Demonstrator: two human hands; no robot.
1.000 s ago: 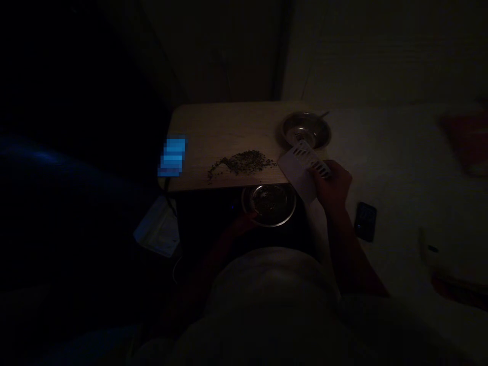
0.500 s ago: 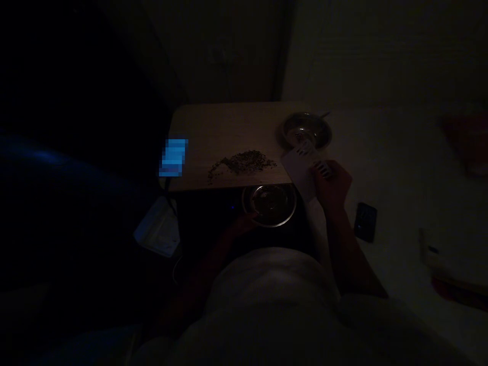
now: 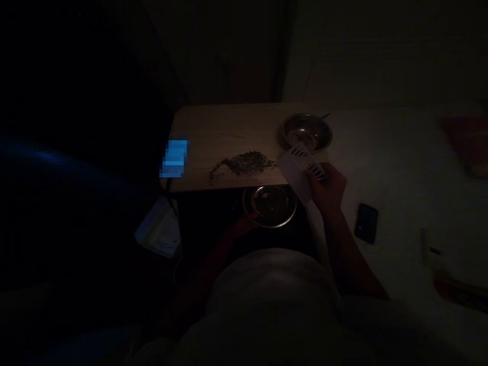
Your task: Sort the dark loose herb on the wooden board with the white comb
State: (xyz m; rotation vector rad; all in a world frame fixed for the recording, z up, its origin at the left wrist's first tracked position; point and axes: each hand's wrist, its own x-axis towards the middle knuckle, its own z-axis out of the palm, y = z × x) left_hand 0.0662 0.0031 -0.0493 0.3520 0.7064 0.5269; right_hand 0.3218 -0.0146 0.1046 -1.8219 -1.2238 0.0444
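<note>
Right hand [image 3: 328,185] closed on white slotted plate [image 3: 298,175], over near right corner of table [image 3: 229,124]. Left hand [image 3: 244,223] at steel bowl's [image 3: 281,224] near left rim; grip too dark to judge. Dark bits [image 3: 247,162] loose near edge: wide sweep might spill them left of bowl.

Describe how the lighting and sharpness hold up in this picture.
Head view: very dim, left side nearly black; head view: small glints on the upper bowl and the rim of the lower bowl; head view: left hand half lost in shadow, right hand and slotted tool clearer; head view: bright blue patch pixelated.
</note>
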